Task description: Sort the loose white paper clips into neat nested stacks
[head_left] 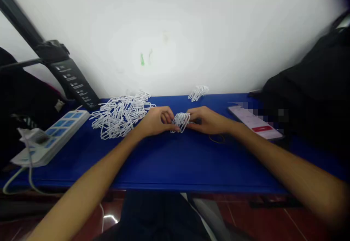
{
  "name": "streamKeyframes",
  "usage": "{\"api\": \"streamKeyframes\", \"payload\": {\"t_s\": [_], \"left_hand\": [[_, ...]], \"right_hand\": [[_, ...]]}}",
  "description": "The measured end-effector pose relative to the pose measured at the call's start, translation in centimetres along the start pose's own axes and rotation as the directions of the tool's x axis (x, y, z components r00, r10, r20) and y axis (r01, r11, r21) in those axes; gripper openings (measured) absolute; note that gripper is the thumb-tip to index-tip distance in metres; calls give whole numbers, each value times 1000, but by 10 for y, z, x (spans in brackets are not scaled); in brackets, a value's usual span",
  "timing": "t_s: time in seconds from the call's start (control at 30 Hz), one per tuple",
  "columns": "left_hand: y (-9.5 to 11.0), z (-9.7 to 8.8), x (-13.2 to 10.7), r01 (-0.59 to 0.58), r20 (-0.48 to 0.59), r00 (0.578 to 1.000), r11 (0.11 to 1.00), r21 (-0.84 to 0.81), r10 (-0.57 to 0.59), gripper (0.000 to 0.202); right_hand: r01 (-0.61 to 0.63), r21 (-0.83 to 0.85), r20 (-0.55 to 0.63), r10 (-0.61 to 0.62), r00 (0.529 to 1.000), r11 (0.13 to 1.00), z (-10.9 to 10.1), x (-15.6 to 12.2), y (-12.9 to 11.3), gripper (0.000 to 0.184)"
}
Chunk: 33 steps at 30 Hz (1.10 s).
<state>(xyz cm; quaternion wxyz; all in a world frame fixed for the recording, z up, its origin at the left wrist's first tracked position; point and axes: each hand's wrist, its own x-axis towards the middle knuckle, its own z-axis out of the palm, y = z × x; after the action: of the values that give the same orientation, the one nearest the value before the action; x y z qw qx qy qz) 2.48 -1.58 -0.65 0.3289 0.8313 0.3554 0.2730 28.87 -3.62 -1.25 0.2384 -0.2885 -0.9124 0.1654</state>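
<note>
Pinching bundled white loops (182,120) with left hand (156,121) and right hand (209,120); perhaps risking scattering by loosening either grip.

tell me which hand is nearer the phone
Right. The right hand is left of the phone in the view; the left hand is farther left, beside the large white pile.

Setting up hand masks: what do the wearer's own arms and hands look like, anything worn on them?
Left hand and right hand are ungloved. Left forearm and right forearm show no sleeve, watch or band. Rings: can't rule out; fingers partly hidden.
</note>
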Motion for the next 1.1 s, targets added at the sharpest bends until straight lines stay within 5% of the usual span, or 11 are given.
{"api": "streamKeyframes", "payload": {"t_s": [0.2, 0.3, 0.4, 0.47, 0.6, 0.73, 0.87, 1.0, 1.1], "left_hand": [[3, 10, -1, -31, -13, 999, 999, -7, 31, 46], [7, 1, -1, -74, -23, 997, 992, 97, 77, 43], [12, -20, -2, -77, -167, 978, 955, 285, 129, 32], [11, -40, -4, -25, -317, 933, 909, 417, 171, 25], [-10, -83, -14, 275, -556, 821, 764, 583, 128, 27], [-40, -107, -24, 527, -570, 804, 647, 552, -169, 44], [-49, -106, -24, 551, -570, 794, 650, 523, -214, 33], [-39, -102, -21, 533, -625, 772, 655, 535, -118, 24], [-32, -106, -19, 475, -696, 718, 727, 495, 4, 22]], "right_hand": [[-7, 28, 19, 6, 1000, 1000, 0, 0, -1, 36], [4, 28, 17, -4, 1000, 1000, 0, 0, 0, 35], [7, -1, 21, -7, 1000, 1000, 0, 0, 1, 35], [13, -8, 16, -12, 1000, 1000, 0, 0, 2, 34], [10, 2, 8, -10, 1000, 1000, 0, 0, 2, 31], [5, -12, 14, -5, 1000, 1000, 0, 0, 1, 28], [-6, -13, 18, 6, 1000, 1000, 0, 0, 1, 28], [-3, -28, 20, 4, 1000, 1000, 1, 0, 0, 29], [-5, 0, 20, 5, 1000, 1000, 1, 0, 1, 27]]}}
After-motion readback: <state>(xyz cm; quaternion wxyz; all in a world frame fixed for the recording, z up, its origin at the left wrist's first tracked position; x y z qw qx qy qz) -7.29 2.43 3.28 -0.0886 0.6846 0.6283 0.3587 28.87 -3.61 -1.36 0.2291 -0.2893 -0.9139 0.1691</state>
